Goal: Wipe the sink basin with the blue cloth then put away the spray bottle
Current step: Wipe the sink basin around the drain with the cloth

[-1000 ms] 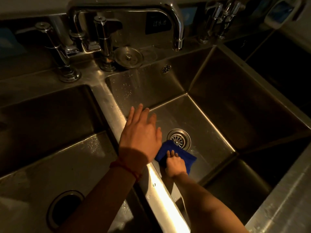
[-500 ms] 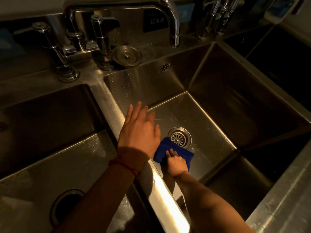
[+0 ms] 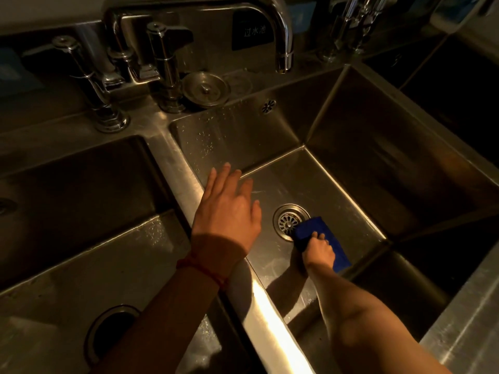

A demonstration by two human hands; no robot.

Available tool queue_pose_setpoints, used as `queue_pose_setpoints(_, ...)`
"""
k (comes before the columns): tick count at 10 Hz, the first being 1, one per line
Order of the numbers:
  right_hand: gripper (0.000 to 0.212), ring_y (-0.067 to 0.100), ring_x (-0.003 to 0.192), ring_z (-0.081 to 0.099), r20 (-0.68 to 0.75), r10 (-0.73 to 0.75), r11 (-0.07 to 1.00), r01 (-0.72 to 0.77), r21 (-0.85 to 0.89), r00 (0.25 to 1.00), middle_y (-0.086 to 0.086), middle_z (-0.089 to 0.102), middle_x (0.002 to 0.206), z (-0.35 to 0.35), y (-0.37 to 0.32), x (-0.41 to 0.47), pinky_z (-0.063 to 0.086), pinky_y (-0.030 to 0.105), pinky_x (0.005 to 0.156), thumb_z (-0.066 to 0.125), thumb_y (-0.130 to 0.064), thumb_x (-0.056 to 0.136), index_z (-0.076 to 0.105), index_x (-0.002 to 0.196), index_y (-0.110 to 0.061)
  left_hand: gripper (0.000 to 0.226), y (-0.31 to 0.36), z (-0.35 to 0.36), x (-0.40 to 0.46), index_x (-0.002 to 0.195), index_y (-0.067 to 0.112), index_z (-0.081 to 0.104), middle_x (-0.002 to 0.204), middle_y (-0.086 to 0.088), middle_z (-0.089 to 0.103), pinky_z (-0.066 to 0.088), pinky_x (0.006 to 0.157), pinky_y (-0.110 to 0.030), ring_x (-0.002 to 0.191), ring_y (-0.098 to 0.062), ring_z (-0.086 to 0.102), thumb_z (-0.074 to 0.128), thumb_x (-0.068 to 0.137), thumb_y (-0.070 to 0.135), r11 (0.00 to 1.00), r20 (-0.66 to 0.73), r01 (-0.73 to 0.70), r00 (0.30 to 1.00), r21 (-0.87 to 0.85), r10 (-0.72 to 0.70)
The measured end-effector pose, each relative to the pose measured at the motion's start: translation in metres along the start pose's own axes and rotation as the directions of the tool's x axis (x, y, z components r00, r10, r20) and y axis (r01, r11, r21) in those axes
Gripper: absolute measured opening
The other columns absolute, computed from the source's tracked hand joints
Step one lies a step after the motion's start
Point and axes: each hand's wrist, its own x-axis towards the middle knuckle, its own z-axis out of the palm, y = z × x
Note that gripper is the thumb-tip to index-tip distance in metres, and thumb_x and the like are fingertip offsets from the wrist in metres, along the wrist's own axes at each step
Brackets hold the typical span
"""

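Observation:
The steel sink basin (image 3: 337, 190) is deep, with a round drain (image 3: 287, 220) in its floor. My right hand (image 3: 318, 249) reaches down inside and presses the blue cloth (image 3: 321, 238) flat on the floor, just right of the drain and overlapping its edge. My left hand (image 3: 226, 211) hovers flat, fingers spread, over the ridge between the two basins, holding nothing. No spray bottle is in view.
A second basin (image 3: 81, 238) with a dark drain hole (image 3: 108, 333) lies to the left. A curved faucet spout (image 3: 280, 36) hangs over the back of the basin, beside tap handles (image 3: 164, 63) and a round drain lid (image 3: 205, 89). Another basin lies far right.
My right hand has slid the blue cloth to the right across the basin floor, from left of the drain to its right side. My left hand has barely shifted.

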Motion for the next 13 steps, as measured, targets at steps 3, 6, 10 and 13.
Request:
queue_pose_setpoints(3, 0.058, 0.037, 0.140, 0.027, -0.070, 0.052, 0.998, -0.050, 0.042, 0.996, 0.020, 0.022, 0.154, -0.026, -0.002, 0.048, 0.032, 0.046, 0.110, 0.041, -0.007, 0.098, 0.016, 0.150, -0.006, 0.048, 0.001, 0.001, 0.001, 0.135, 0.012, 0.041, 0.147, -0.010, 0.036, -0.002, 0.114, -0.031, 0.140, -0.020, 0.015, 0.043, 0.091, 0.032, 1.000, -0.002, 0.014, 1.000, 0.007, -0.014)
queue_pose_setpoints(6, 0.060, 0.035, 0.142, 0.020, -0.108, -0.008, 0.998, 0.014, 0.063, 0.994, 0.016, 0.018, 0.156, -0.030, -0.025, 0.073, 0.032, 0.045, 0.110, 0.044, -0.004, 0.097, 0.016, 0.150, -0.008, 0.049, -0.001, 0.002, 0.001, 0.136, 0.012, 0.040, 0.147, -0.009, 0.035, -0.003, 0.114, -0.031, 0.140, -0.019, 0.014, 0.042, 0.091, 0.032, 1.000, -0.003, 0.023, 1.000, 0.015, -0.023)
queue_pose_setpoints(10, 0.065, 0.029, 0.146, 0.011, -0.084, -0.290, 0.956, 0.292, 0.010, 0.953, 0.010, 0.011, 0.159, -0.028, -0.082, 0.081, 0.028, 0.044, 0.113, 0.047, -0.003, 0.095, 0.016, 0.151, -0.012, 0.049, -0.001, 0.004, 0.002, 0.137, 0.014, 0.038, 0.148, -0.009, 0.033, -0.004, 0.113, -0.030, 0.141, -0.018, 0.012, 0.040, 0.092, 0.034, 0.999, 0.009, 0.031, 0.999, 0.022, -0.031)
queue_pose_setpoints(13, 0.060, 0.027, 0.147, 0.010, -0.052, -0.405, 0.914, 0.404, -0.022, 0.913, 0.007, 0.010, 0.160, -0.020, -0.101, 0.064, 0.025, 0.043, 0.114, 0.043, -0.008, 0.098, 0.015, 0.151, -0.017, 0.047, 0.000, 0.002, 0.001, 0.136, 0.013, 0.039, 0.149, -0.009, 0.033, -0.004, 0.113, -0.030, 0.141, -0.018, 0.012, 0.040, 0.093, 0.030, 0.999, 0.008, 0.032, 0.999, 0.010, -0.033)
